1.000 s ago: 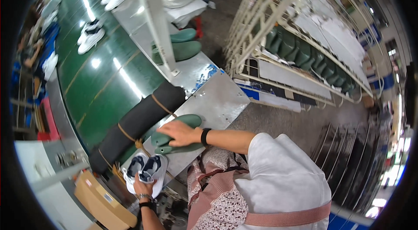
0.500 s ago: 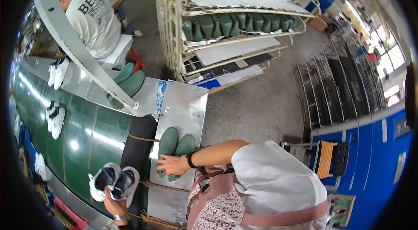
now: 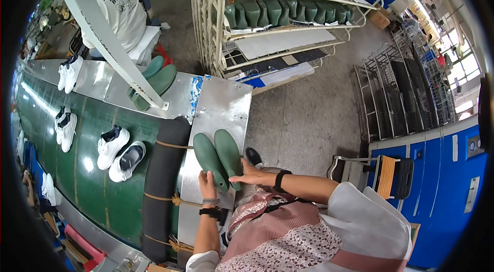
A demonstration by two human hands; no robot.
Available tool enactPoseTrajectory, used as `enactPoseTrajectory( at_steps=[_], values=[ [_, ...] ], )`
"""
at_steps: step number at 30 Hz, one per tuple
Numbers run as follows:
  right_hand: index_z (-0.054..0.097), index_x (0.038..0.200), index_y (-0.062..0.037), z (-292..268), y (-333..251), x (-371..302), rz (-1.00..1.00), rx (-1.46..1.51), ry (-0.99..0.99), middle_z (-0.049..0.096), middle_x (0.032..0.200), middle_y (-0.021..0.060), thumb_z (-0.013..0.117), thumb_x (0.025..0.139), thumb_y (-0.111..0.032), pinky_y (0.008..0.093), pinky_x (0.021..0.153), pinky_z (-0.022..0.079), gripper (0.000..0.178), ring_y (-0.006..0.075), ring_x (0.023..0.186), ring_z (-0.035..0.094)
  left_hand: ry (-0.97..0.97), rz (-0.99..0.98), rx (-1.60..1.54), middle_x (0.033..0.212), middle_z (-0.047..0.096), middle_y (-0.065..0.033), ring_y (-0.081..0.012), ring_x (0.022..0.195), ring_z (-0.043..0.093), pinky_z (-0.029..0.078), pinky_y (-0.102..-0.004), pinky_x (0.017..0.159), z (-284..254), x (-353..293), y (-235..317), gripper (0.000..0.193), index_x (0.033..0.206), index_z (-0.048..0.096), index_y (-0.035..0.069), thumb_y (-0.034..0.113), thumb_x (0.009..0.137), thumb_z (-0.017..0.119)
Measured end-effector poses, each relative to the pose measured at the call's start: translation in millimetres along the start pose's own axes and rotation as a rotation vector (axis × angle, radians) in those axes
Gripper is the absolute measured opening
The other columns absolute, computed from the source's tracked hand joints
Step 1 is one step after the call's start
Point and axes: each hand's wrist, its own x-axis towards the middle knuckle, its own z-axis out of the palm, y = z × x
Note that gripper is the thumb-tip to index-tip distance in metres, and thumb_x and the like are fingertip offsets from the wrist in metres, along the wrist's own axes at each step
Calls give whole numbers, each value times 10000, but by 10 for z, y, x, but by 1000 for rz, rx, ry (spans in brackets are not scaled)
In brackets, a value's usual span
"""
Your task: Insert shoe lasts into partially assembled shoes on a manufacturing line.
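Note:
Two green shoe lasts, a left one and a right one, lie side by side over the metal ledge, toes pointing away from me. My left hand grips the near end of the left last, fingers along its outer side. Around the near end of the right last, my right hand is closed, thumb across it. To the left, a pair of white sneakers with dark linings rests on the green conveyor belt, apart from both hands.
A black padded roller tied with cords borders the metal ledge. More lasts lie behind a slanted post. A wheeled rack holds a row of lasts. Another person sits at the far left. More sneakers dot the belt.
The sneakers have left my left hand and now sit on the belt. My left hand has moved right to the lasts. My right hand has shifted to the right last's outer side.

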Motion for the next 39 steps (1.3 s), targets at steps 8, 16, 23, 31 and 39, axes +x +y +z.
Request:
enactPoseTrajectory(
  at_steps=[8, 16, 23, 31, 39],
  values=[
    [55, 1580, 59, -432, 202, -78, -184, 425, -180, 311, 1559, 254, 853, 799, -339, 378, 1199, 283, 1185, 319, 1471, 307, -173, -96, -212, 1182, 669, -111, -207, 1031, 635, 511, -328, 914, 599, -406, 511, 539, 1325, 550, -9, 112, 864, 801],
    [92, 1600, 34, -1953, 102, -378, -167, 744, -165, 315, 1591, 209, 770, 860, -212, 371, 1187, 317, 1033, 292, 1454, 353, -300, 26, -189, 1322, 584, -128, -237, 1173, 586, 484, -346, 1005, 2074, -823, 1830, 734, 1465, 420, 9, 63, 831, 786],
    [134, 1577, 80, -3779, -507, -118, -625, 395, 249, 366, 1559, 252, 818, 817, -239, 382, 1182, 316, 1071, 319, 1444, 377, -306, 472, 123, 1287, 626, -186, -236, 1122, 648, 532, -347, 958, 3438, -314, 3241, 821, 1437, 426, -90, 139, 782, 865],
    [296, 1549, 48, -4897, -1599, 613, -604, 160, 376, 578, 1363, 229, 838, 763, -296, 352, 1021, 463, 1015, 262, 1223, 587, -141, 621, 238, 1102, 704, -172, -197, 957, 691, 570, -322, 825, 4070, 583, 4192, 741, 1311, 524, -137, 175, 745, 887],
    [571, 1335, 49, -5237, -2252, 1421, -486, -71, 402, 697, 1173, 236, 782, 737, -564, 408, 973, 501, 882, 365, 1115, 660, -175, 361, -230, 1065, 705, -133, -207, 912, 705, 582, -334, 770, 4383, 1414, 4508, 502, 1223, 590, -78, 92, 804, 808]
  ],
)
